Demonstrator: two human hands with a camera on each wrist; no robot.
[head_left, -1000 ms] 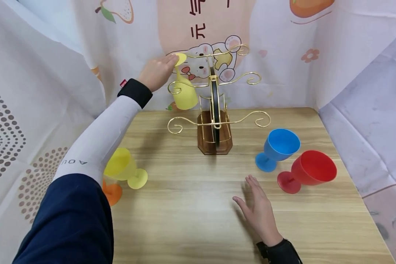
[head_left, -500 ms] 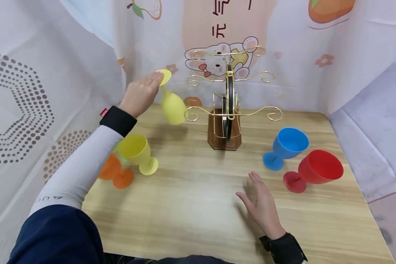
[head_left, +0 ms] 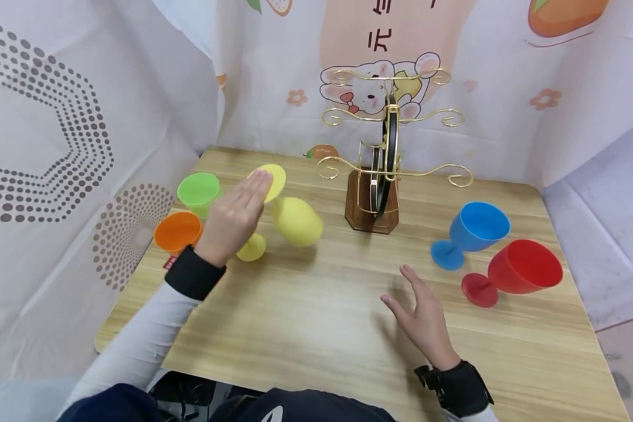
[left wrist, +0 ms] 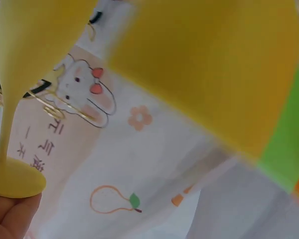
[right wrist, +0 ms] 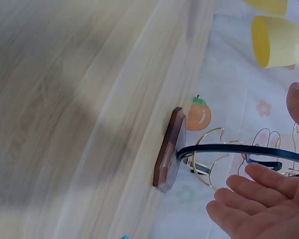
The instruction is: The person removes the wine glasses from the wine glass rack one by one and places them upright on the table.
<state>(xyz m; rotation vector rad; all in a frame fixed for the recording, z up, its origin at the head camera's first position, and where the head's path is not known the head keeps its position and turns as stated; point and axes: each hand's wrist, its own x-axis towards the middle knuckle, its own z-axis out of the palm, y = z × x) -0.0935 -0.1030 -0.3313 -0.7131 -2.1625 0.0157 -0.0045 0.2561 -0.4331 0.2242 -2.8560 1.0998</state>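
Observation:
A yellow plastic goblet hangs bowl-down from my left hand, which pinches it by its round foot. In the left wrist view the fingers lie against that foot, with the stem and bowl above it. Partly hidden behind the hand, a second yellow goblet stands on the table. My right hand holds nothing, its fingers spread over the table left of the red goblet. Towards the back stands a gold wire rack on a wooden base, its curled arms without goblets.
A green goblet and an orange goblet stand at the left. On the right, a blue goblet is near the red one. Printed white curtains close off the back and sides of the wooden table.
My left hand has drawn the upside-down yellow goblet away from the rack, down and towards me, close to the other yellow goblet. The right hand has stayed nearly still. The head view has shifted left.

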